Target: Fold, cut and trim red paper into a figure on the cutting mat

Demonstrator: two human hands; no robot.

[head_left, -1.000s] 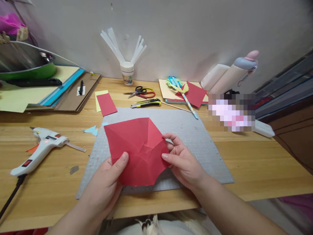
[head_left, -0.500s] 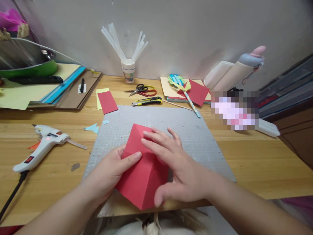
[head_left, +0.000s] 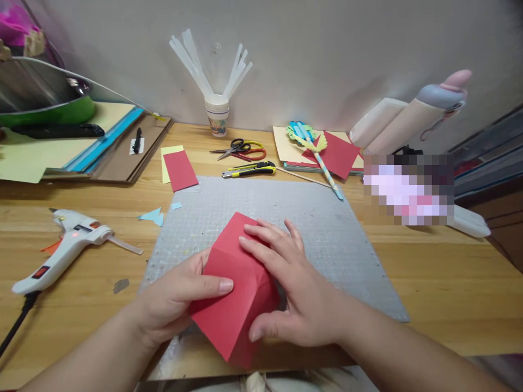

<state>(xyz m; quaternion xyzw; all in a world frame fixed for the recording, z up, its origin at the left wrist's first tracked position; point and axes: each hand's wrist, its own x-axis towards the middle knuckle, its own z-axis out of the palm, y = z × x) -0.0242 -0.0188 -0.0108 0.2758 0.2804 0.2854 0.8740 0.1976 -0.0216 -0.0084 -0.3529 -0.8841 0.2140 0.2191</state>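
Observation:
A creased sheet of red paper (head_left: 229, 316) is held up over the front of the grey cutting mat (head_left: 327, 239). My left hand (head_left: 183, 294) grips its left edge, thumb on top and the other fingers behind it. My right hand (head_left: 294, 288) rests on the paper's right side, fingers stretched out over the upper part and thumb apart near the lower right. A fold runs down the sheet, and its right part bends away under my right palm, partly hidden.
Left of the mat lies a white glue gun (head_left: 77, 250) with a black cord. Behind the mat are scissors (head_left: 237, 149), a utility knife (head_left: 249, 170), a paper cup (head_left: 216, 117) of glue sticks, red paper pieces (head_left: 181, 170) and a paper flower (head_left: 302, 133). Blue scraps (head_left: 153, 216) lie by the mat.
The red paper has bent further along its fold, the right part tipping downward. My left thumb has slid lower on the sheet. The view has shifted slightly.

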